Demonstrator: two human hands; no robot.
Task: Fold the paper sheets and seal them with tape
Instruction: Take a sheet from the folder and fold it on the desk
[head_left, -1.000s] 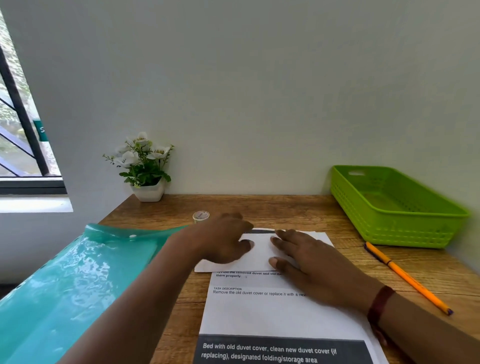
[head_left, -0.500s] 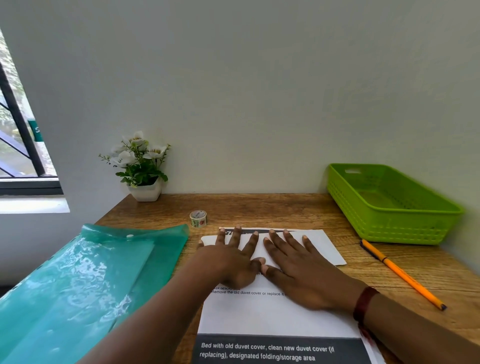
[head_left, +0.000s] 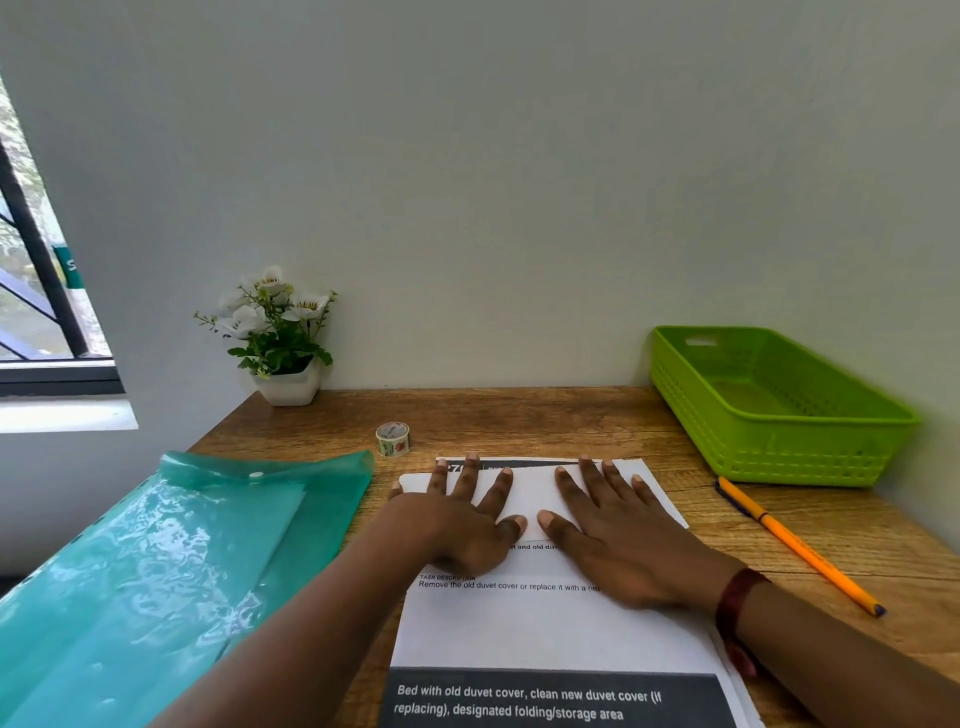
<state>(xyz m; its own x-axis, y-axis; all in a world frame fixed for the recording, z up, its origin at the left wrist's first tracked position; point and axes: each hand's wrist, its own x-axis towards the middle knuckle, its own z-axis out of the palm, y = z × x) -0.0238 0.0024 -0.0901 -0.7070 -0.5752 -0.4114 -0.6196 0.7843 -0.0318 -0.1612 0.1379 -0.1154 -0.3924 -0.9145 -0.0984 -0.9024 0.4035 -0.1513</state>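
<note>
Both hands had changed vs. 1 s ago. Then the left hand was humped over the flap w/ curled fingers; at this moment it lay flat. The right hand had turned to point away from the person and, vs. 0.5 s ago, had slid a little to the right, so the gap between the two was wider. Fingers of both hands were straight and spread, palms down, pressing on the folded flap. The two thumb tips were near each other but not touching. Nothing was pinched.

The paper sheet lay on the wooden desk directly before the person, between the teal plastic folder on the left and the orange pen on the right. Its far part was folded back toward the person, blank side up. A dark printed strip showed just beyond the flap; whether it was the same sheet or one below, I could not tell. The tape roll stood on the desk a little beyond the left fingertips, apart from them, untouched.

Judgement: the step in hand was prob. flattening the 1st fold, i.e. early in the task, w/ no sealing yet. The next move would call for a firm crease pressed outward. Then one hand should keep the flap down while the other fetches the roll, otherwise the flap may spring open.
</note>
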